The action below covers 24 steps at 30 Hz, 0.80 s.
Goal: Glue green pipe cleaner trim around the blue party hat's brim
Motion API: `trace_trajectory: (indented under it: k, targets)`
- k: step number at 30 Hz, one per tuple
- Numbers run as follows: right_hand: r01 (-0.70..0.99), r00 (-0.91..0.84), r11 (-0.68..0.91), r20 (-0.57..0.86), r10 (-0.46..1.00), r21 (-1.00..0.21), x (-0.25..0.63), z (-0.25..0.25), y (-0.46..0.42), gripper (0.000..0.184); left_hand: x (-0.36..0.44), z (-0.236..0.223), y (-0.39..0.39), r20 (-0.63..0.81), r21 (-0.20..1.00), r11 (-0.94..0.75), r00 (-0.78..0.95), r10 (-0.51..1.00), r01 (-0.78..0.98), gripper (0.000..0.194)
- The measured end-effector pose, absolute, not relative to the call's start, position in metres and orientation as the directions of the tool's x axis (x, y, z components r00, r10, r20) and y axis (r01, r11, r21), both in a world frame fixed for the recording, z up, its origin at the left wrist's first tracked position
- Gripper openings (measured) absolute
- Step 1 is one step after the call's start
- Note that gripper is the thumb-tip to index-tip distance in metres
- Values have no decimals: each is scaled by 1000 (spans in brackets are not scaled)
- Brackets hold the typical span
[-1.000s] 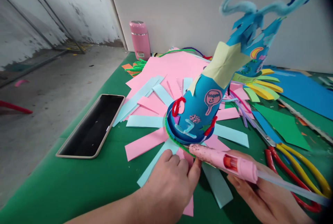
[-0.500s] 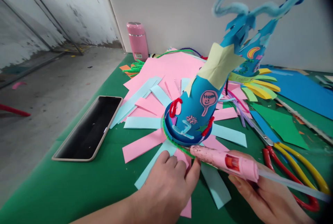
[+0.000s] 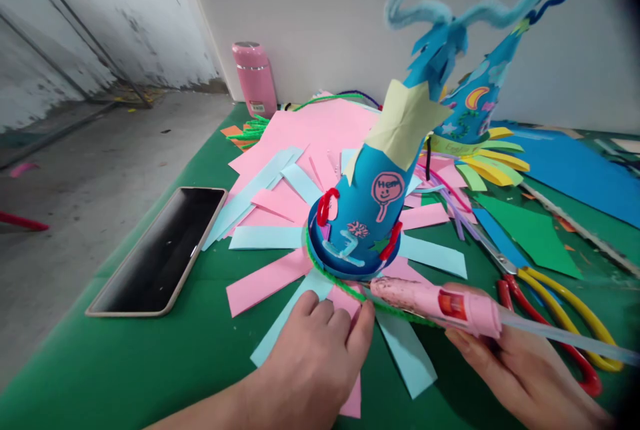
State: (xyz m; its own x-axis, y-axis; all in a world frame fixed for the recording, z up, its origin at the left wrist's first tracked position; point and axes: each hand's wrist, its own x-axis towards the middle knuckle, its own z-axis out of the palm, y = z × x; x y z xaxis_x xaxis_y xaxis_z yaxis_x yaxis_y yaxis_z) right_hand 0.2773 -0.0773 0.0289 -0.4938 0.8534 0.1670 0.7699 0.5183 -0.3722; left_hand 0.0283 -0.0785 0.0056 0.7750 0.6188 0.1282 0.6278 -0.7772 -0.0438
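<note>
Glue gun (image 3: 435, 302) pinched in right hand (image 3: 520, 370), long axis near level, nozzle pointing left at blue cone hat (image 3: 365, 217) brim. Left hand (image 3: 313, 357) pressing flat on paper strips (image 3: 280, 273), fingers together.

Green table (image 3: 125, 363), carrying a dark phone (image 3: 157, 253), pink bottle (image 3: 254, 79), scissors (image 3: 550, 300), loose paper sheets (image 3: 320, 127) and two decorated blue cones (image 3: 370, 210).

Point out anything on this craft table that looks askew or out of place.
The blue cone hat leans right instead of standing straight. A phone lies at the green table's left edge, partly overhanging it. The left hand presses paper strips; the right hand holds a pink glue gun.
</note>
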Motion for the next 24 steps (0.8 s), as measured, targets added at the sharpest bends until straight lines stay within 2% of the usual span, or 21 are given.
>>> trace_trajectory:
  k: [6,13,19,24]
  targets:
    - [782,-491,513,157,857,-354,282,30,-76,40,28,8,-78,84,-40,-785,784,615,619,63]
    - [803,-406,462,223,886,-376,287,28,-77,18,28,4,-80,70,-26,-780,779,623,626,64]
    - [802,-389,443,212,896,-401,291,27,-76,18,28,-1,-80,55,-32,-760,761,647,649,63]
    - [810,-382,447,237,893,-381,297,22,-75,16,29,-5,-80,86,-85,-750,755,651,656,57]
